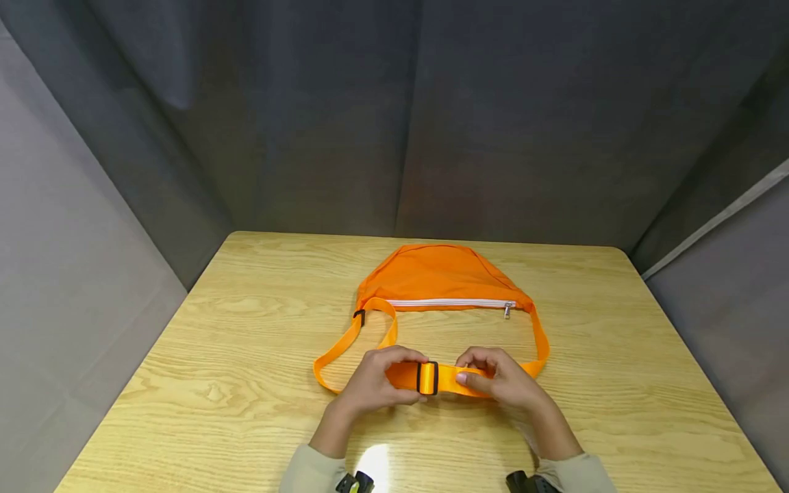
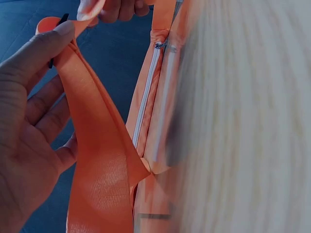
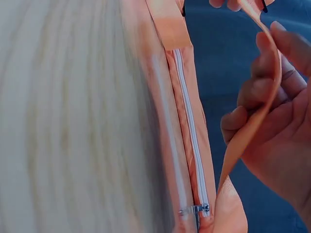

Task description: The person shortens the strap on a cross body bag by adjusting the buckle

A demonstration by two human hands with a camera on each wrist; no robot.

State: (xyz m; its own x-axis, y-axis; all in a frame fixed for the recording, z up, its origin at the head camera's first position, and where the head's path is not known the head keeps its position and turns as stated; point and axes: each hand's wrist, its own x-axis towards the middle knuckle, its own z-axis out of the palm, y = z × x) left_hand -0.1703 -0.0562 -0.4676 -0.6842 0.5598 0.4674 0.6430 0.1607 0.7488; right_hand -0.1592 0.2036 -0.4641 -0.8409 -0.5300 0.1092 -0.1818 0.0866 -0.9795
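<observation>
An orange waist bag [image 1: 437, 274] lies on the table, its white zipper [image 1: 450, 302] facing the person. My left hand [image 1: 379, 380] holds the bag's strap [image 1: 446, 378] beside a black slide buckle [image 1: 435, 378], with thumb and fingers on either edge. Just right of the buckle, my right hand [image 1: 505, 378] pinches the same strap between thumb and fingers. In the left wrist view, the left thumb presses by the buckle and a wide strap length [image 2: 97, 136] hangs down. The right wrist view shows the strap [image 3: 250, 128] running along the right hand's fingers.
A second black strap fitting [image 1: 359, 316] sits near the bag's left end, where the strap makes a loop [image 1: 327, 359]. The metal zipper pull [image 1: 507, 311] is at the right end. Dark curtain [image 1: 394, 123] hangs behind the wooden table [image 1: 234, 356], with grey panels at both sides.
</observation>
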